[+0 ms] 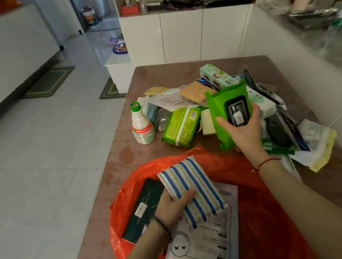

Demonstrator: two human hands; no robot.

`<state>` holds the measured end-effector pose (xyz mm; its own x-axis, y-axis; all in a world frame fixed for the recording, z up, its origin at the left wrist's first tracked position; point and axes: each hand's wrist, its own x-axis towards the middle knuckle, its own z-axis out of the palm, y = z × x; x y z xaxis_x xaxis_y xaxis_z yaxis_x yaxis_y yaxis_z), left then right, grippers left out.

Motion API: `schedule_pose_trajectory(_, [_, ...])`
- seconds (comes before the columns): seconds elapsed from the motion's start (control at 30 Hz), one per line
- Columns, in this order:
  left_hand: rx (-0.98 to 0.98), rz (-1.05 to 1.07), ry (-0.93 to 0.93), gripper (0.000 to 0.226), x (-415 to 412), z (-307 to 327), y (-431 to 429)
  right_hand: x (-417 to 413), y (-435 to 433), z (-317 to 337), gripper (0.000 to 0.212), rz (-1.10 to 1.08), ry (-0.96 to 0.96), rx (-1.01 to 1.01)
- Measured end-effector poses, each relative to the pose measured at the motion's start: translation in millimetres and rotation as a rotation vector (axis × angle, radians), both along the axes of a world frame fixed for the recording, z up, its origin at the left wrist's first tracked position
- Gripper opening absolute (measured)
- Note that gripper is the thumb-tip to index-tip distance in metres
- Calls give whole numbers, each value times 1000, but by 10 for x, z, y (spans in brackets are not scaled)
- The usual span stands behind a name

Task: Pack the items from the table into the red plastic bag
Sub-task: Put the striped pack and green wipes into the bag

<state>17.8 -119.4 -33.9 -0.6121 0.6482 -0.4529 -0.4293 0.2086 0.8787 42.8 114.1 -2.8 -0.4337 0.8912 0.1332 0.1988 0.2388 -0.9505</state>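
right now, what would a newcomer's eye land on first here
The red plastic bag gapes open at the near edge of the table, with the left hand holding a blue-striped pack over its mouth. Just beyond, the right hand grips a bright green pack above a heap of packets.

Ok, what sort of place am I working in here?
Probably a home living area: tiled floor with a floor mat, white cabinets under a cluttered shelf, and a table heaped with household packets.
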Motion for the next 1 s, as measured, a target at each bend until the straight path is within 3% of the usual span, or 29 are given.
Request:
schedule_pose_trajectory(0.13, [-115,-220,-69,23,222,-132,216,665,-125,458,72,169,307,-354])
schedule_pose_trajectory(0.2, [-174,-277,-92,24,298,-242,336,1042,-266,461,79,349,206,-504])
schedule_pose_trajectory(0.27, [-242,-261,-139,31,369,-332,435,1307,-471,309,54,510,-48,-548])
schedule_pose_trajectory(0.33, [-284,-277,-76,27,433,-405,487,1412,-682,79,53,616,-361,-484])
schedule_pose_trajectory(0.4, [-403,-318,129,28,444,-452,511,1380,-824,-202,61,554,-594,-392])
schedule_pose_trajectory(0.57, [-277,-190,83,37,340,-462,563,1175,-887,-610,98,105,-798,-183])
schedule_pose_trajectory(0.67, [-216,-271,73,37,296,-448,588,1219,-867,-652,100,33,-977,-72])
schedule_pose_trajectory(0.73, [-251,-337,203,32,254,-446,556,1285,-851,-634,92,38,-1075,59])
schedule_pose_trajectory(0.8, [-269,-318,443,28,188,-389,507,1281,-806,-531,70,66,-928,201])
schedule_pose_trajectory(0.87, [-256,-243,650,30,78,-246,492,1138,-711,-380,46,125,-596,195])
schedule_pose_trajectory(0.93, [-179,-123,674,26,-75,-56,514,820,-595,-209,38,206,-313,68])
schedule_pose_trajectory(1.0, [-84,-7,696,13,-268,39,578,390,-467,-126,45,279,-148,-203])
